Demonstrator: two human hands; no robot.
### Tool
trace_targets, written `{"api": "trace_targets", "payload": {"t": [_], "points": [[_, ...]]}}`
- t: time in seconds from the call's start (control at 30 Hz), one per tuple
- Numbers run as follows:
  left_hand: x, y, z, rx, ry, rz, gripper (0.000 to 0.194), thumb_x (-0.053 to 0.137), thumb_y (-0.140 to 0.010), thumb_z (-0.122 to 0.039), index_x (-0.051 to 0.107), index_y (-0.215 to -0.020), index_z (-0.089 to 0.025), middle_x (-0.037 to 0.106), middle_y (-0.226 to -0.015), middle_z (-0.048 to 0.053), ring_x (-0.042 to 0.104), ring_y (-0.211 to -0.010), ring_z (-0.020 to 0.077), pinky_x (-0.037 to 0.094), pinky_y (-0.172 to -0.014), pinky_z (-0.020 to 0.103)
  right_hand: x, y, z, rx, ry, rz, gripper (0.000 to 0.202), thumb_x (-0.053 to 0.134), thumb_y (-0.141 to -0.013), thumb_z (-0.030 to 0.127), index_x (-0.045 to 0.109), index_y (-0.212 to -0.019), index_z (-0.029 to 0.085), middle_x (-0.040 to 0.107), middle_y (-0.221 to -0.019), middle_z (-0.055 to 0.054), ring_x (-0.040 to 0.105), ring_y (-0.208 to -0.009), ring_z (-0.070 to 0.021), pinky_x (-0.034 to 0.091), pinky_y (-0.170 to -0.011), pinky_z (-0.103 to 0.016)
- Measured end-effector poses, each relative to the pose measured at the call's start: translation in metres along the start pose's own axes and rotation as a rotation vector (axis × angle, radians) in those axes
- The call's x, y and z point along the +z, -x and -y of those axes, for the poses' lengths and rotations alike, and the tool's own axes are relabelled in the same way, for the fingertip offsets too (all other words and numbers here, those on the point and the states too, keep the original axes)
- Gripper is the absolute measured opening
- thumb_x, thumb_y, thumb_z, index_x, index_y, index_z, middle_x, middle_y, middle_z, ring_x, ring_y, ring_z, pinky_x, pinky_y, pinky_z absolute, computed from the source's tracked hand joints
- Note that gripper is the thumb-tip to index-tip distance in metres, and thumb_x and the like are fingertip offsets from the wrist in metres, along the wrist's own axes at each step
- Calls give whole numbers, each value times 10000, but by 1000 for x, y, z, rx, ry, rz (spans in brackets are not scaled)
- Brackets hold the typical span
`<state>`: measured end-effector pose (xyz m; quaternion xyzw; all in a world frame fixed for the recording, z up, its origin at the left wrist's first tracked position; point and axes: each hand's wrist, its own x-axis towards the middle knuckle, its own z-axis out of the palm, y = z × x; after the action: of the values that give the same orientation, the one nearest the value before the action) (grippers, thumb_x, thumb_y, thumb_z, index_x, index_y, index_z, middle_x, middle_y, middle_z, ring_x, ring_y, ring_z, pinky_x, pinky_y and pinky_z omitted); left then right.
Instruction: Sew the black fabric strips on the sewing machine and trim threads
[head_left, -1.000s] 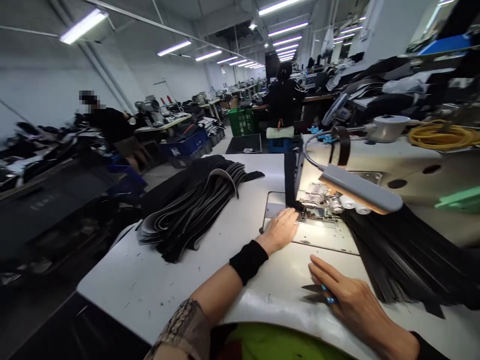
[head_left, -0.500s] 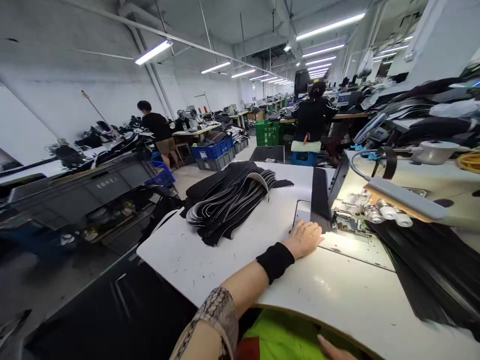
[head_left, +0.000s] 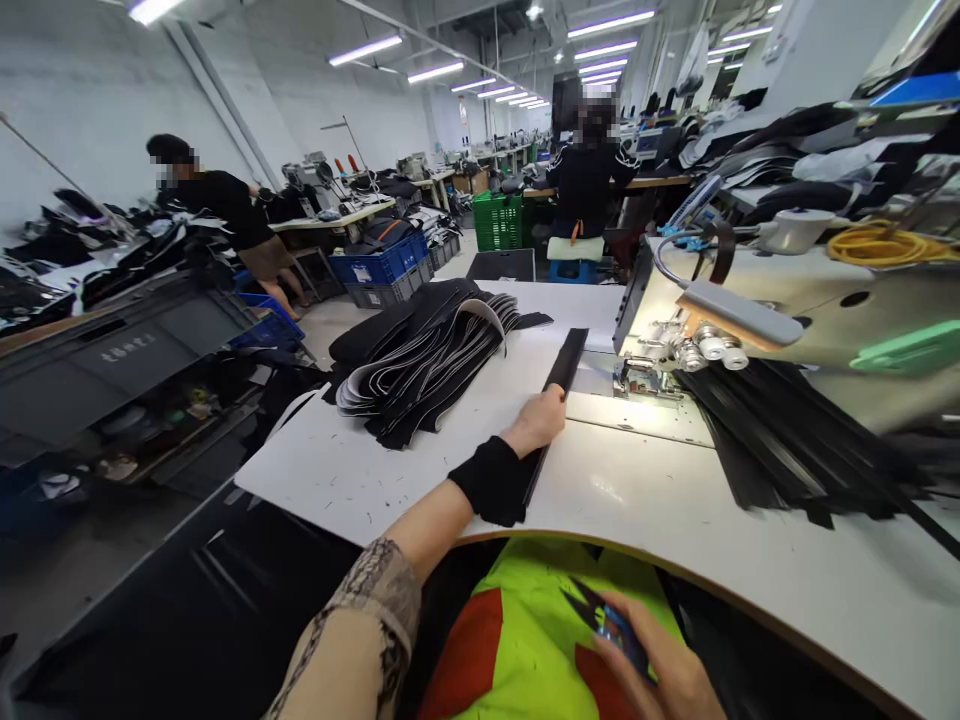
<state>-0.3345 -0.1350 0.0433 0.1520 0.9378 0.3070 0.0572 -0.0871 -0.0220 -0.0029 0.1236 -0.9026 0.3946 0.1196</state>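
Observation:
My left hand (head_left: 538, 418) is closed around a long black fabric strip (head_left: 568, 355), which lies on the white table to the left of the sewing machine's needle area. Part of the strip passes beneath my hand and wrist. Down over my lap, my right hand (head_left: 660, 660) grips a pair of thread snips (head_left: 611, 625) with dark, parted blades and a blue handle. The sewing machine (head_left: 645, 365) has its lamp lit over the presser foot. A folded stack of black fabric pieces (head_left: 435, 360) rests on the table to the left.
More black strips (head_left: 787, 440) spread over the table right of the machine. A gray lamp (head_left: 742, 312) juts out above the needle area. Gray bins (head_left: 127, 350) stand at the left. Two other people work farther back, near blue crates (head_left: 382, 262) and a green crate (head_left: 497, 222).
My left hand has drawn the strip away from the machine, leftward and toward me. My right hand has risen into fuller view, showing the thread snips. The view has shifted right.

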Motion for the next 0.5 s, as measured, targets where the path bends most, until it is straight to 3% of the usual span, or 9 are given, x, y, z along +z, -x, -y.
{"api": "trace_targets", "payload": {"t": [0.17, 0.37, 0.5], "points": [[-17, 23, 16, -67, 271, -109, 250, 278, -917, -227, 435, -1082, -124, 527, -669, -15, 522, -577, 97, 413, -547, 194, -10, -37, 16, -64, -11, -157, 180, 461, -882, 298, 507, -1025, 200, 667, -752, -6, 646, -612, -116, 514, -556, -140], [-24, 43, 20, -168, 958, -213, 134, 413, -872, -188, 484, -960, -116, 422, -595, -52, 392, -466, 54, 338, -442, 164, 4, -44, 31, -165, -70, -61, 210, 463, -883, 261, 503, -1073, 182, 670, -817, -34, 651, -675, -131, 520, -591, -174], [-26, 49, 20, -193, 1089, -193, 123, 430, -875, -184, 483, -966, -121, 454, -619, -39, 424, -488, 61, 365, -459, 173, 8, -40, 32, -163, -75, -17, 231, 473, -879, 243, 492, -1101, 182, 667, -849, -33, 649, -702, -127, 516, -595, -172]]}}
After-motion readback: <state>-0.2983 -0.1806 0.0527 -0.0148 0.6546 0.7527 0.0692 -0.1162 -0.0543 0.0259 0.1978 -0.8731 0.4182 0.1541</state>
